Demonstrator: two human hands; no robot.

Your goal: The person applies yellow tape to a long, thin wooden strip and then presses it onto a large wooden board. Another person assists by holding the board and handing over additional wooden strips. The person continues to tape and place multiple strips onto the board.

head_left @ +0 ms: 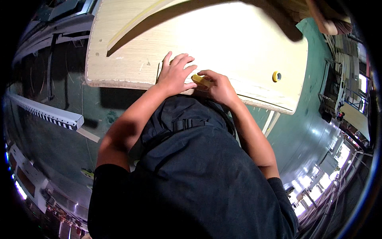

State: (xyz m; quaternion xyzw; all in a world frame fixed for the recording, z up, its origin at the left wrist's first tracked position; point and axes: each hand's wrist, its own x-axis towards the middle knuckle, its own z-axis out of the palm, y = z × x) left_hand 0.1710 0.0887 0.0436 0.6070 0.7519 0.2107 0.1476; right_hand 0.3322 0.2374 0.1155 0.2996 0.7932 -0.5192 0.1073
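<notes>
Close work at the near edge

From where I stand, the worker has both hands gathered at the near edge of a pale, wood-grained worktop [238,44], presumably because that spot lets the forearms stay low and the elbows tucked in. The left hand [175,75] lies palm down, its fingers spread wide, thumb pointing right; it seems to be steadying what is beneath it, though I cannot tell whether it grips anything. The right hand [217,87] is curled, thumb and fingers closed about a small yellow bar-shaped piece [201,81], whose tip points left toward the other thumb. Held so short, it would likely be easy to control.

A yellow tape roll [277,76] sits to the right, out of the way yet apparently within reach: a neat ring around a dark core. At the far left a long, slim pale strip [135,23] slants across, with a broad dark shadow alongside it.

The worktop's face looks smooth and glares under the light; its near rim is rougher, chipped and whitish, its corners rounded. Dark, creased cloth [191,159] with a flat buckle [193,124] covers the worker's body, close against that edge.
</notes>
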